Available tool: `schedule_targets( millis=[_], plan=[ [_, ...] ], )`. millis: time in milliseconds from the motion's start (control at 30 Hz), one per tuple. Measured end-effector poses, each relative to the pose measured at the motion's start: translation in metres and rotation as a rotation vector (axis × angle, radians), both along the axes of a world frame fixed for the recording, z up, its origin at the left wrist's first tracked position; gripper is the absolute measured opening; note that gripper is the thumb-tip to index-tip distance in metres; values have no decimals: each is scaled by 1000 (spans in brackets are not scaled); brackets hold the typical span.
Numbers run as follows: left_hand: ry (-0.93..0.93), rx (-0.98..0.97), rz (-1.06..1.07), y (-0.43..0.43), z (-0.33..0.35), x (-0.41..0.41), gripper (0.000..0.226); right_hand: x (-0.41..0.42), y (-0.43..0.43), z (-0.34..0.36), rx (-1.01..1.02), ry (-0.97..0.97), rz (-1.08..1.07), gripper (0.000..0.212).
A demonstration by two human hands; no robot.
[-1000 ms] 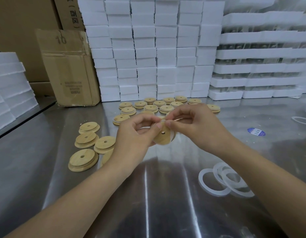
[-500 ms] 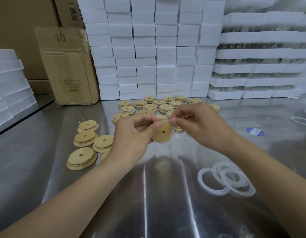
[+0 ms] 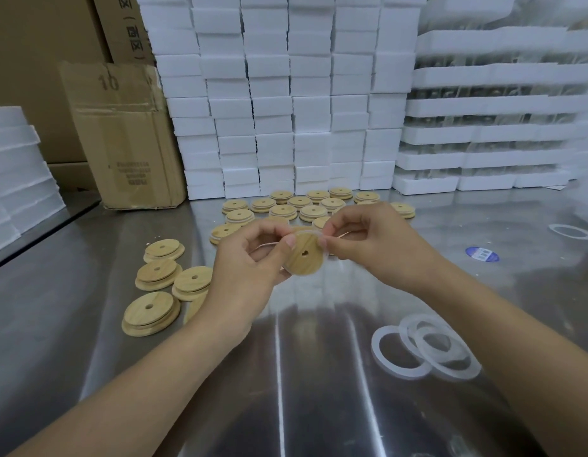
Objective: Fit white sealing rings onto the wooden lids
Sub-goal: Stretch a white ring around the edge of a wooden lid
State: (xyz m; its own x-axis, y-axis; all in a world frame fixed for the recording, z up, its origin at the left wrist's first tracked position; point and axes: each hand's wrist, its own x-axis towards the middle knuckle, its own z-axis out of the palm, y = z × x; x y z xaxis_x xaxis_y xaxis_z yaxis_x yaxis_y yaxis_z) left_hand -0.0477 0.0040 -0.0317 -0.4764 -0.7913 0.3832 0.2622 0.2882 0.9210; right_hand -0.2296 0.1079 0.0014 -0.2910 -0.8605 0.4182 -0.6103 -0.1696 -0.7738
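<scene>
Head view, the only one I've got. Both hands are up over the steel table [image 3: 286, 407], meeting in the middle of the shot. My left hand [image 3: 249, 272] grips a wooden lid [image 3: 304, 255] by its left edge, thumb on the face, fingers curled behind, with the face and its small centre hole tilted towards me. My right hand [image 3: 368, 239] pinches the white sealing ring [image 3: 321, 247] against the lid's upper right edge. The ring is thin and see-through there. I can't tell how much of it sits in place, because the fingers hide that part.

So I judge we're mid-fit: ring being stretched over this lid, not seated all round yet.

Bare lids [image 3: 151, 311] lie in a loose group at my left, flat on the table. A bigger cluster of lids [image 3: 299, 206] sits further back, just in front of the white foam blocks [image 3: 276, 94]; several look to have a pale band at the rim, though it's too small to be sure. Loose rings [image 3: 428, 351] overlap in a little pile near my right forearm.

Next up, as I see it: walk the right fingertips round the rim while the left turns the lid. The ring needs even tension, or it may roll or spring off the opposite side.
</scene>
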Motion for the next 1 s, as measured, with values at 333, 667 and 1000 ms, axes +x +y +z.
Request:
schedule_targets(
  millis=[333, 667, 1000],
  plan=[
    [-172, -144, 36, -11, -12, -1, 13, 14, -7, -14, -21, 203, -61, 12],
    [-263, -221, 62, -7, -5, 1, 9, 16, -5, -16, -23, 405, -59, 7],
    [-312, -220, 2, -18, -2, 4, 19, 5, -4, -8, 36, 438, -72, 7]
  ],
)
